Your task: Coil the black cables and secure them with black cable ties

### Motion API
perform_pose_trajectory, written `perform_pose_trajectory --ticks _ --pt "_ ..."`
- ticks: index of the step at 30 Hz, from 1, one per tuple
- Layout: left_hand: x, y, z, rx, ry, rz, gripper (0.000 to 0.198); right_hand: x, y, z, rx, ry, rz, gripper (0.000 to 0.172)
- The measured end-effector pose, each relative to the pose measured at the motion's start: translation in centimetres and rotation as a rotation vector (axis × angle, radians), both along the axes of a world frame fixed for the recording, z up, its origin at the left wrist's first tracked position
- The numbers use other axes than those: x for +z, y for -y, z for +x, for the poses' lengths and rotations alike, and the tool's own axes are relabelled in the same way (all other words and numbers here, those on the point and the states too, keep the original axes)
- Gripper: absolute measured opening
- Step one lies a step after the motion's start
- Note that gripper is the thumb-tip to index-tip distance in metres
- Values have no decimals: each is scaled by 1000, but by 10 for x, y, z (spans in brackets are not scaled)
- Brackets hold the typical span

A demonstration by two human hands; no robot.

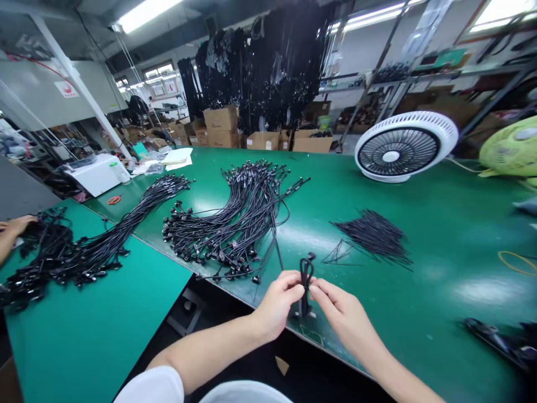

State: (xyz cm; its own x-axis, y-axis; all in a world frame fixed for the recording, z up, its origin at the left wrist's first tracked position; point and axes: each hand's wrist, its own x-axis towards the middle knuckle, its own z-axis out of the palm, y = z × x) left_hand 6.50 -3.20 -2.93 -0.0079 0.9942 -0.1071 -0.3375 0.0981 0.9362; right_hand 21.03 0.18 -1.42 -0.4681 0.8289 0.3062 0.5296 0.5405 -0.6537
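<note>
My left hand (279, 302) and my right hand (342, 313) meet over the near edge of the green table (440, 235). Both pinch a folded black cable (306, 282) that stands upright between the fingertips, its connector ends sticking up. Just beyond my left hand lies a big pile of black cables (235, 224), one strand trailing toward my hands. A heap of thin black ties (373, 235) lies beyond my right hand.
A white fan (405, 145) and a green object (509, 148) sit at the far right. A second cable bundle (104, 235) spans onto the left table, where another person's hand (14, 226) rests. Cardboard boxes (222, 126) and hanging cables stand behind.
</note>
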Motion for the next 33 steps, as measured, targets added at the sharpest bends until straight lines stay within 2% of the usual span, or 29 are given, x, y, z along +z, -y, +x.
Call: perform_pose_trajectory --ticks 1,3,6,9,11,13,15,16,18,20,21,22,24,26,28,29,31,33 --pt "2 2 -5 14 -174 128 17 2 0 -1 -22 -63 -126 36" --pt "1 4 -17 -12 -527 349 25 4 1 0 -18 -122 -275 40" --pt "-8 5 -33 -174 -831 586 40 3 6 7 -19 -111 -271 41" --pt "-14 4 -39 -254 -890 694 43 -1 13 15 -41 -78 -41 34" --pt "-13 7 -37 -275 -840 705 37 -2 16 19 -15 -58 206 26" --pt "-9 12 -32 -369 -735 725 31 2 19 22 12 -16 461 22" --pt "-5 18 -28 -515 -621 679 29 9 21 22 12 31 644 20" --pt "-4 19 -25 -574 -568 590 28 13 23 21 12 50 699 20" --pt "-4 17 -22 -591 -435 279 32 18 29 16 46 61 773 23" --pt "-3 11 -21 -528 -247 -53 41 17 36 10 106 52 809 30" --pt "-1 7 -21 -481 -150 -152 47 13 39 8 126 49 800 33" --pt "2 4 -22 -427 -78 -182 51 8 40 6 133 50 760 34" --pt "10 1 -24 -347 -87 -48 54 -5 37 7 124 54 571 31" --pt "16 3 -26 -344 -306 250 53 -14 27 13 85 34 299 30" --pt "16 8 -25 -443 -604 501 49 -18 14 19 13 -12 54 32" --pt "14 10 -23 -500 -719 562 46 -18 9 21 -26 -39 -35 33" --pt "5 13 -18 -550 -817 546 39 -14 6 22 -79 -92 -159 33" --pt "-4 17 -14 -475 -754 417 32 -8 10 19 -85 -168 -265 30"
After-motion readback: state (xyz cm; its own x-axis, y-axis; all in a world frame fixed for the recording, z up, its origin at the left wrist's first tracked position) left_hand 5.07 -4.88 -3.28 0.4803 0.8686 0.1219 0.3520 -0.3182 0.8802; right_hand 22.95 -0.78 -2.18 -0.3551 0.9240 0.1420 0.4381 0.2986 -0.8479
